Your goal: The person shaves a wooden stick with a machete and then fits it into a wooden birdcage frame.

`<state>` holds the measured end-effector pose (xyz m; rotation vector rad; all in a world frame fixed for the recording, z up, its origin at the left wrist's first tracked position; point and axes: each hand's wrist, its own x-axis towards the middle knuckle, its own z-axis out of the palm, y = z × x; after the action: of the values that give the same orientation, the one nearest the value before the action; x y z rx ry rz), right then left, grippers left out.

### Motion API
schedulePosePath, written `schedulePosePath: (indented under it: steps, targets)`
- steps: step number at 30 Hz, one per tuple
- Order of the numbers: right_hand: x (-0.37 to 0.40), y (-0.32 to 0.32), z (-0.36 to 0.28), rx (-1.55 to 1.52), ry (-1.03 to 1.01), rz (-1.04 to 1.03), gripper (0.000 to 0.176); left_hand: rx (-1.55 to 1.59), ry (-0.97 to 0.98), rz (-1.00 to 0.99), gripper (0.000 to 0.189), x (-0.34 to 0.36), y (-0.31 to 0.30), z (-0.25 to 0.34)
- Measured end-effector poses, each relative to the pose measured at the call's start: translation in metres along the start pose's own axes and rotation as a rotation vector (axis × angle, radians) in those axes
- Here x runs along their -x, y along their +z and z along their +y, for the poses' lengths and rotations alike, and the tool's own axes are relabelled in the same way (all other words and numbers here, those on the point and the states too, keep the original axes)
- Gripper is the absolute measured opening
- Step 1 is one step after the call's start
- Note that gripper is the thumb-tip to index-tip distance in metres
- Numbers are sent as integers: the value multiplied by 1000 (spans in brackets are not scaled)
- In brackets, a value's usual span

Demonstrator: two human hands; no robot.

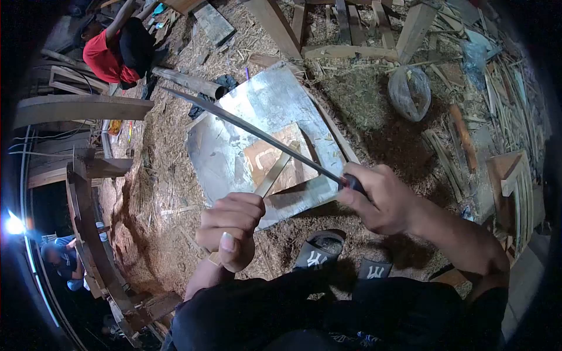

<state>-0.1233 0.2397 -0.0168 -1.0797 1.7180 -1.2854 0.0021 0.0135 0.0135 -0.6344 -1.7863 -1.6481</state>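
Note:
My right hand point(377, 199) is closed around the dark handle of a long-bladed knife point(252, 130), whose narrow blade points up and to the left. A thin, pale wooden strip point(274, 174) is gripped in my left fist point(231, 228), and its upper end passes close to the blade in this view. Beneath them a square wooden block point(260, 153) with a pale curved mark lies on a worn, silvery sheet point(225, 175) on the ground. The strip's other end shows below my left fist.
Wood shavings point(155, 216) cover the ground. Sandals point(319, 248) are near the sheet's lower edge. A clear plastic bag point(410, 93) lies at upper right, a hollow tube point(190, 82) at upper left. Curved timbers point(82, 111) stand left; one person in red point(105, 58) crouches, another sits lower left.

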Motion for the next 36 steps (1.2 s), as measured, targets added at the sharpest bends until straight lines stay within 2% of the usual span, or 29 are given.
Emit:
schedulePosePath:
  steps: [1,3,4,5,8,9,11,12,13,15,16,20,22,23,26,27,29,30,32,34,36]
  targets:
    - [0,3,3,1,-1,-2,52,-23,33,35,52,0,1,-1]
    - [-1,12,12,93,261,-3,35,-5,4,19,52,1,-2,1]
    - [-7,8,14,127,432,-86,49,13,-25,7,51,0,-3,2]
    - [-8,4,16,130,430,-79,49,15,-19,2,51,0,-2,3]
    - [-3,0,16,170,184,31,47,12,-56,-2,52,-2,-2,5]
    - [0,0,13,170,185,29,47,20,-60,-21,52,-4,-3,5]
    - [5,3,6,99,-4,56,48,22,-69,-29,52,-2,-2,5]
    - [7,8,12,5,11,78,41,13,-55,-7,52,-1,-1,4]
    - [4,12,21,7,6,80,41,5,-35,9,52,-2,-1,3]
    - [-1,15,33,219,338,57,50,-34,-48,6,51,0,-3,5]
    - [0,10,35,177,280,41,52,-71,-69,9,51,0,-3,6]
    - [0,-3,35,-31,312,-18,55,-2,-17,-26,52,-3,-6,5]
    - [1,-2,41,-321,451,-26,59,28,-53,-223,51,-4,-13,8]
    - [1,-1,42,-318,450,-27,59,26,-50,-221,51,-6,-14,9]
    - [0,0,47,-317,484,-39,60,-25,-72,-540,45,-14,-18,13]
    - [-1,3,52,-340,473,-21,60,-25,-72,-540,45,-15,-16,15]
    - [-2,5,56,-361,462,-5,60,-139,-97,-671,44,-15,-10,21]
    - [-3,6,56,-333,475,26,59,-173,-84,-788,41,-20,-10,21]
    - [-4,7,56,-304,488,54,58,-188,-84,-842,40,-20,-7,20]
    - [-3,8,57,-4,273,146,52,-211,-99,-915,37,-14,-3,20]
    - [-1,6,50,18,265,118,50,-209,-90,-923,37,-13,-1,18]
